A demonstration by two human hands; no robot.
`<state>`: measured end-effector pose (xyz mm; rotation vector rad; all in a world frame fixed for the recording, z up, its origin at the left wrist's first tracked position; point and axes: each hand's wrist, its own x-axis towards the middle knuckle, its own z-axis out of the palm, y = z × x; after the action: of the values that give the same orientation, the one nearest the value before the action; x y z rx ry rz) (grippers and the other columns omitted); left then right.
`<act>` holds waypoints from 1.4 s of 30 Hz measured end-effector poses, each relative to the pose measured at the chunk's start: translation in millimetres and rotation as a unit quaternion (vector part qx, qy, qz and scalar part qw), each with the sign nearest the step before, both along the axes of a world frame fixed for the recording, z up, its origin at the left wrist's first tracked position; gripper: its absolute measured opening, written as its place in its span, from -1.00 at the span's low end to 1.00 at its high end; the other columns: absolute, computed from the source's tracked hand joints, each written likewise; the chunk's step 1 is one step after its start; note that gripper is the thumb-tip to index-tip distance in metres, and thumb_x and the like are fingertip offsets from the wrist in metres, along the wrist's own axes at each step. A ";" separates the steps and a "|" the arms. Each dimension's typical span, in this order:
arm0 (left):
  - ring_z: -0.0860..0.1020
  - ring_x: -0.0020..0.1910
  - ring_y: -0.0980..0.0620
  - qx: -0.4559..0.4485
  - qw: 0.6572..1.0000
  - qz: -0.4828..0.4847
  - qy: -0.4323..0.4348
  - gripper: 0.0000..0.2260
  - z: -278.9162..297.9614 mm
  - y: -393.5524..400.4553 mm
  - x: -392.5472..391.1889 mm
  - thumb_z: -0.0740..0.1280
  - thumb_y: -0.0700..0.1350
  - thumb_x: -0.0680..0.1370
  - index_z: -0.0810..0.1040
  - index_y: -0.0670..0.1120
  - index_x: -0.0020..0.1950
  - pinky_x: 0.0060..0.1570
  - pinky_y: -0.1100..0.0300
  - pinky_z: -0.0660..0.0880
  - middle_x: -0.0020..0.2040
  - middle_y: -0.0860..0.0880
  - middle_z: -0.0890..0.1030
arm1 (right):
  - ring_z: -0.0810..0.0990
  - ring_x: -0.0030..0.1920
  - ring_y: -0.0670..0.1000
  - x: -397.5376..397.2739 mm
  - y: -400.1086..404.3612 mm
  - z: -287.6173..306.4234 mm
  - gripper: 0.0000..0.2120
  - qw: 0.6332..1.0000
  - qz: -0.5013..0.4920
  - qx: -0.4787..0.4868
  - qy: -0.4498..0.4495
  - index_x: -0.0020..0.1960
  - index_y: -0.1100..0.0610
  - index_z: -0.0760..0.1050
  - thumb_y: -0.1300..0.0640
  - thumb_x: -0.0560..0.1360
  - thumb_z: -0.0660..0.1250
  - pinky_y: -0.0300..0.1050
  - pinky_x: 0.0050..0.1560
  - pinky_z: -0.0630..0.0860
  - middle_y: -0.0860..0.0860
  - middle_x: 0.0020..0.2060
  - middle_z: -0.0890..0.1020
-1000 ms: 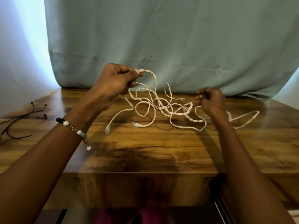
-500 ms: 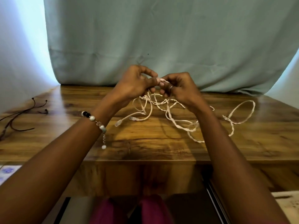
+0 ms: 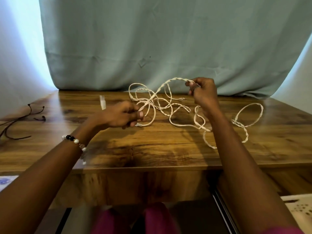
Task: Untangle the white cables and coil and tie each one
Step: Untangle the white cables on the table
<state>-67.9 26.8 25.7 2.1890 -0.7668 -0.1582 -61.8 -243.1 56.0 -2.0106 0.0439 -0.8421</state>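
Observation:
A tangle of white cables (image 3: 166,105) sprawls over the middle of the wooden table (image 3: 152,149), with twisted stretches and a loop (image 3: 249,114) lying out to the right. My left hand (image 3: 122,115) is low over the table and pinches strands at the tangle's left side; a white plug end (image 3: 102,102) sticks up behind it. My right hand (image 3: 203,92) is raised above the table and pinches the top of a twisted strand that arcs down to the heap.
Thin dark cords (image 3: 20,122) lie at the table's left edge. A pale green curtain (image 3: 168,44) hangs right behind the table. A white perforated basket (image 3: 298,208) sits low at the right, below the table's front edge.
My hands were together at the tangle's top half a second ago. They have drawn apart: the left dropped down and left, the right rose to the right, stretching a twisted strand between them.

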 end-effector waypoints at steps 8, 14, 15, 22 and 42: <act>0.14 -0.66 0.16 -0.296 0.918 -0.106 0.243 -0.71 0.2 -25.8 -10.7 0.13 -0.02 0.60 0.48 -0.20 -0.15 -0.55 0.33 0.00 -0.57 0.01 0.25 | 0.11 0.46 0.10 -34.6 47.2 1.7 -0.20 0.868 0.059 -0.490 0.056 0.52 -0.10 0.11 0.11 0.42 0.46 0.09 0.35 0.12 0.00 0.51 0.19; 0.23 -0.69 0.22 -0.394 0.830 -0.233 0.319 -0.62 12.0 -22.8 -11.0 0.09 0.07 0.56 0.59 -0.14 -0.14 -0.61 0.41 0.08 -0.59 0.06 0.31 | 0.61 -0.24 -0.03 -33.6 59.6 3.7 -0.90 0.937 0.233 -0.257 -0.049 -0.03 0.18 0.55 0.23 0.56 0.25 -0.10 -0.16 0.51 -0.01 -0.28 0.63; 0.25 -0.66 0.20 -0.400 0.835 -0.226 0.301 -0.62 12.2 -20.9 -9.6 0.11 0.07 0.55 0.60 -0.15 -0.10 -0.60 0.36 0.10 -0.56 0.05 0.32 | 0.58 -0.34 -0.08 -32.5 57.8 4.7 -0.86 0.948 0.214 -0.233 -0.045 -0.11 0.14 0.53 0.25 0.58 0.22 -0.13 -0.26 0.50 -0.03 -0.37 0.58; 0.23 -0.64 0.19 -0.449 0.848 -0.183 0.214 -0.73 -4.4 -18.1 -7.7 0.18 0.00 0.56 0.56 -0.16 0.04 -0.42 0.16 0.07 -0.55 0.08 0.32 | 0.57 -0.03 0.20 -18.5 62.2 -13.2 -0.83 0.935 0.083 -0.336 0.085 0.04 0.19 0.50 0.15 0.62 0.16 -0.14 -0.22 0.25 0.21 -0.07 0.62; 0.65 -0.24 0.04 -0.424 0.892 -0.025 0.158 -0.75 0.5 -56.2 -11.1 0.09 -0.11 0.67 0.43 -0.16 0.26 -0.28 0.19 0.59 -0.12 -0.10 0.67 | 0.55 0.07 0.04 -86.0 93.8 2.1 -0.81 0.808 0.185 -0.554 0.079 0.04 0.08 0.54 0.06 0.46 0.42 -0.08 -0.08 0.49 0.02 0.07 0.58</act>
<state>-79.0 -29.3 26.2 1.2700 -0.5553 -0.1603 -147.9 -149.3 58.0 -3.0076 -0.9215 -0.4345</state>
